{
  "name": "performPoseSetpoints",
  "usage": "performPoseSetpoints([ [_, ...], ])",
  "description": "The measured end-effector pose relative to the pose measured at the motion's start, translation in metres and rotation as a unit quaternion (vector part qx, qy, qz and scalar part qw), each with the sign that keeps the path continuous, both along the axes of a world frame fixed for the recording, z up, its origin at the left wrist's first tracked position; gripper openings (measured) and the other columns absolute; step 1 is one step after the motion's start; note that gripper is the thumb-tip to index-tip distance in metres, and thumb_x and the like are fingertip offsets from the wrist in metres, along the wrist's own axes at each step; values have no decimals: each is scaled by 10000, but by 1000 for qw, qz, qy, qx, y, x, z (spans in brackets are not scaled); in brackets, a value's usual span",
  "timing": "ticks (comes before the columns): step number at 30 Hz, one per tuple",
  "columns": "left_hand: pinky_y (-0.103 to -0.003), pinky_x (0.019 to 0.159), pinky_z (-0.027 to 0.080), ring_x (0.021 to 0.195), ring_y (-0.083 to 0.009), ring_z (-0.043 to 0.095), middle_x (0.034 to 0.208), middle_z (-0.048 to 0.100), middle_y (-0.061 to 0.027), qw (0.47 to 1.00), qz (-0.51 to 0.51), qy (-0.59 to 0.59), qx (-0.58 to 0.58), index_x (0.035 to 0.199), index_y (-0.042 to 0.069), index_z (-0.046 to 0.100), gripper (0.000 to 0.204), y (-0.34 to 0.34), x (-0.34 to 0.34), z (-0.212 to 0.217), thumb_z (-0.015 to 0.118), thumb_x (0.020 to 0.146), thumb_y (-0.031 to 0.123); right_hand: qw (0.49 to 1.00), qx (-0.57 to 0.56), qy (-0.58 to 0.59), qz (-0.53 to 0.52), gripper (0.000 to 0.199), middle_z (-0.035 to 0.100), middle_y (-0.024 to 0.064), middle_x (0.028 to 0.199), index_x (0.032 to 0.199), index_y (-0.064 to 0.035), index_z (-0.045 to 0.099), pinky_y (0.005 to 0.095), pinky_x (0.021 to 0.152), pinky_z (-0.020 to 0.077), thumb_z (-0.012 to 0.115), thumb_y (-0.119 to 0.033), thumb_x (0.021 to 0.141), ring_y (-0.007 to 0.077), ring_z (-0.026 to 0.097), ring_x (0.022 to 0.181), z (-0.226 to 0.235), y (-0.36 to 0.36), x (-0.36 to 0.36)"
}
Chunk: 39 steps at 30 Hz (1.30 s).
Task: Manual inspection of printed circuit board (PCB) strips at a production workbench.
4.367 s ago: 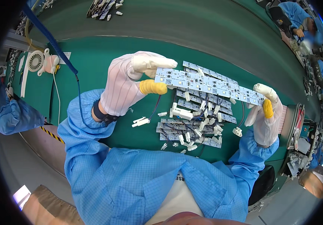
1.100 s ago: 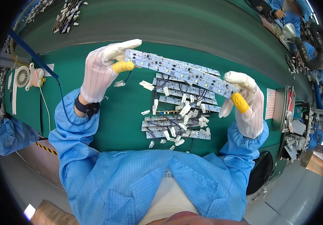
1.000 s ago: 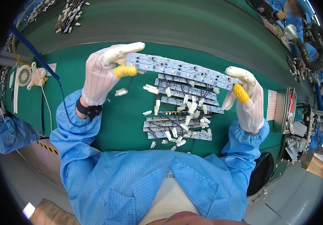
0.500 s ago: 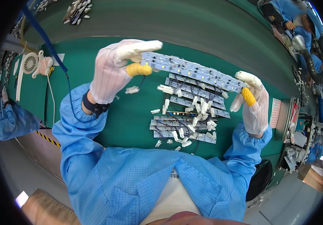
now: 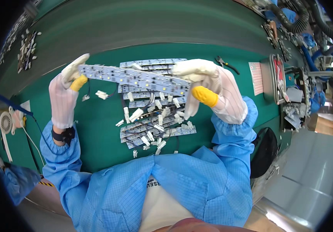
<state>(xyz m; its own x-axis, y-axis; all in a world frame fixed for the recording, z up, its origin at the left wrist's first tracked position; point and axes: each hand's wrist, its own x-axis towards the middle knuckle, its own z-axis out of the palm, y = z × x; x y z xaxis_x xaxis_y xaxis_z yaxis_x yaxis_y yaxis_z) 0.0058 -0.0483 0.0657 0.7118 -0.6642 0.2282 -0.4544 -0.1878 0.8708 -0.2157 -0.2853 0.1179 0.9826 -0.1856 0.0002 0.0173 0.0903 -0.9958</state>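
Between my hands I hold up a long, narrow LED circuit board (image 5: 135, 78), its component side facing me and its right end lower than its left. My left hand (image 5: 69, 83), in a striped white glove with a yellow thumb cover, pinches the left end. Gripping the right end is my right hand (image 5: 209, 83), gloved the same way. Wires with a white connector (image 5: 101, 94) dangle below the board near its left end. Beneath and behind it, several similar LED boards (image 5: 182, 130) lie stacked on the green mat (image 5: 96, 131), with white connectors and dark wires strewn over them.
Pliers (image 5: 227, 64) lie at the far right of the mat, beside a pink-dotted sheet (image 5: 256, 78) and a metal tray (image 5: 273, 79). A small white fan (image 5: 6, 122) stands at left near a blue hose (image 5: 13, 104). More boards (image 5: 27, 50) rest far left.
My view has swung to the right, so the mat and stacked boards appear further left. The held board is still between both hands; the pliers have come into sight.
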Motion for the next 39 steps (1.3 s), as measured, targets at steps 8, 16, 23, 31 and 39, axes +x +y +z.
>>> performPoseSetpoints([
  [8, -219, 772, 456, 843, -102, 579, 1029, 668, -70, 998, 11, -22, -50, 1195, -16, 606, 497, 8, -2, 3, 721, 804, 267, 997, -60, -1, -50, 513, 652, 150, 886, 1216, 50, 507, 241, 512, 504, 622, -319, 878, 176, 643, 588, -5, -6, 7],
  [16, -406, 912, 493, 786, -200, 672, 915, 692, -177, 969, -196, -94, -116, 1155, -41, 576, 473, 15, -2, 6, 658, 855, 316, 988, -119, 35, -90, 608, 621, 94, 717, 1226, 38, 510, 213, 565, 473, 571, -457, 878, 131, 606, 599, -24, -16, 23],
  [23, -296, 695, 488, 814, -202, 648, 1047, 689, -16, 994, -42, -94, -24, 972, 100, 684, 157, 14, -6, -1, 587, 860, 152, 995, -60, 17, -71, 795, 632, 113, 761, 1171, 66, 496, 231, 533, 514, 671, -594, 762, 151, 626, 601, -30, -25, 15],
  [31, -276, 652, 450, 702, -167, 633, 838, 699, -89, 995, -4, -91, -30, 1027, 39, 681, 210, 4, 2, -2, 546, 867, 34, 998, -25, 22, -61, 641, 624, 115, 768, 1074, 55, 542, 254, 489, 527, 697, -495, 782, 171, 627, 579, -17, -9, 9],
  [39, -275, 713, 454, 694, -131, 624, 701, 687, -71, 999, -32, 19, -35, 1110, 6, 647, 410, 3, -3, 3, 414, 995, 323, 993, 117, -24, 12, 495, 645, 142, 748, 1059, 58, 544, 264, 468, 535, 598, -404, 891, 194, 631, 533, -28, -19, 7],
])
